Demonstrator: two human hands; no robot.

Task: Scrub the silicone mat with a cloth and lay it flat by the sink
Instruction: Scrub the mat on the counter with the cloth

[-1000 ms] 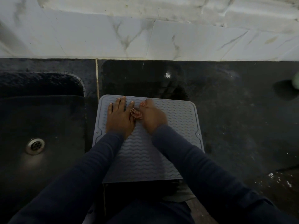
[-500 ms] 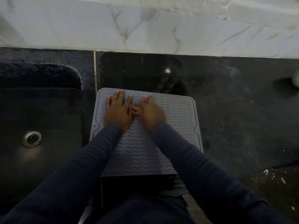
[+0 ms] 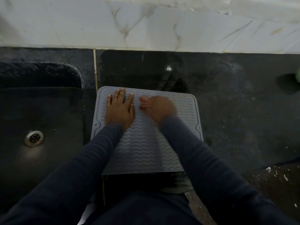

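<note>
A grey silicone mat (image 3: 146, 148) with wavy ridges lies flat on the black counter, just right of the sink, its near edge at the counter's front. My left hand (image 3: 120, 109) presses flat on the mat's far left part, fingers straight. My right hand (image 3: 158, 109), blurred by motion, grips a small pinkish cloth (image 3: 144, 103) bunched against the mat near its far middle. Most of the cloth is hidden inside the fist.
A dark sink (image 3: 40, 120) with a metal drain (image 3: 33, 138) is at the left. White marble tiles (image 3: 146, 23) back the black counter (image 3: 243, 103). A pale green object (image 3: 297, 77) pokes in at the right edge. White specks dot the counter's near right.
My right hand with the cloth has slid to the right, away from my left hand, which it touched before. My left hand stays pressed on the mat.
</note>
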